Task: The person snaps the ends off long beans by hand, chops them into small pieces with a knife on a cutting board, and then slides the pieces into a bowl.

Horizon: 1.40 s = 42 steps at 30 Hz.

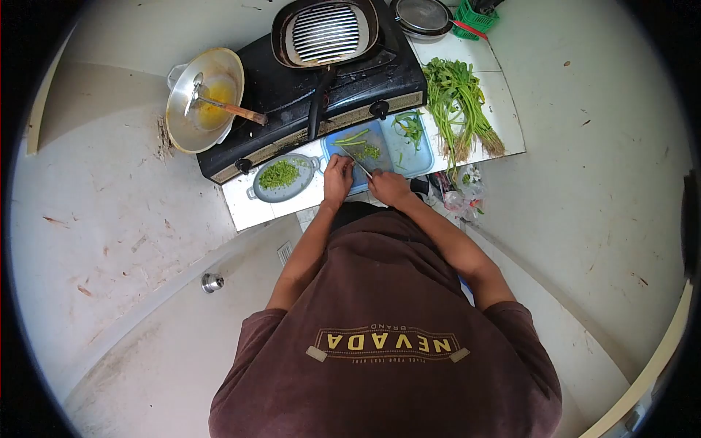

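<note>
My right hand [389, 188] is closed round the handle of a knife [360, 165], whose blade slants up and left over a blue cutting board [330, 139]. Close to the blade, my left hand [338, 179] rests at the board's lower left edge with its fingers curled; whatever they hold is hidden. Chopped greens [371, 152] lie beside the blade, and a few long green stems [352, 138] lie above it. On the light blue right side are leafy trimmings [410, 127]. A grey oval dish [264, 191] to the left bears a heap of finely chopped greens [279, 175].
Behind the board stands a black gas stove [281, 109] with a grill pan [325, 33], its handle toward me. A wok [175, 109] with a wooden-handled ladle [241, 112] sits left. Rooted greens [460, 102] lie right, near a strainer [422, 13], green basket [475, 22] and plastic bag [464, 197].
</note>
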Motion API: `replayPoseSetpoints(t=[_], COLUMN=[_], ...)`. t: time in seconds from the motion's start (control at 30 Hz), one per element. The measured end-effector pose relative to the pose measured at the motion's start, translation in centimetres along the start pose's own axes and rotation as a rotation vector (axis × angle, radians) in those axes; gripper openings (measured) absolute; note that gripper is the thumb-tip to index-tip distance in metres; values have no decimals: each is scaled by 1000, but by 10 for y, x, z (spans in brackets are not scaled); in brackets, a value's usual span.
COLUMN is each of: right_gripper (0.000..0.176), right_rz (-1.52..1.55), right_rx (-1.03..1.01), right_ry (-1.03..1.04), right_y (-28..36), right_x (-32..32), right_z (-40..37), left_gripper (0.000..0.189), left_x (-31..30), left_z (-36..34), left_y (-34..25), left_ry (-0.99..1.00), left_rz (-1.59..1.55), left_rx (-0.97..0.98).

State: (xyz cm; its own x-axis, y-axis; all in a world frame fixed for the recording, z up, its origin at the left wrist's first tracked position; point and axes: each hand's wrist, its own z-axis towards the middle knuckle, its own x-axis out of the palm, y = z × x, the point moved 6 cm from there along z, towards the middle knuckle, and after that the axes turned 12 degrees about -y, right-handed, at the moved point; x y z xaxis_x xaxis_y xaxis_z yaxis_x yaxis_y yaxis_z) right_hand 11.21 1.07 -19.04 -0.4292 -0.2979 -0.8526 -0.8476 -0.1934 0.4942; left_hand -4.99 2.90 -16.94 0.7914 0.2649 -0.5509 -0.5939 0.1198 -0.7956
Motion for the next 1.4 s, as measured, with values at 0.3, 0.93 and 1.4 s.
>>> replayPoseSetpoints(t=[0.3, 0.93, 1.4], right_gripper=[38, 37, 38], right_rz=[-5, -10, -7], right_rx=[-57, -41, -48], right_ry=[-19, -34, -12], right_y=[-20, 2, -4], right_x=[3, 3, 3], right_z=[-17, 0, -4], left_gripper=[8, 7, 8], left_x=[-1, -2, -4], left_z=[1, 1, 2], left_y=[6, 4, 1], left_ry=[-25, -18, 21], left_rz=[-45, -37, -6], left_rx=[-24, -17, -22])
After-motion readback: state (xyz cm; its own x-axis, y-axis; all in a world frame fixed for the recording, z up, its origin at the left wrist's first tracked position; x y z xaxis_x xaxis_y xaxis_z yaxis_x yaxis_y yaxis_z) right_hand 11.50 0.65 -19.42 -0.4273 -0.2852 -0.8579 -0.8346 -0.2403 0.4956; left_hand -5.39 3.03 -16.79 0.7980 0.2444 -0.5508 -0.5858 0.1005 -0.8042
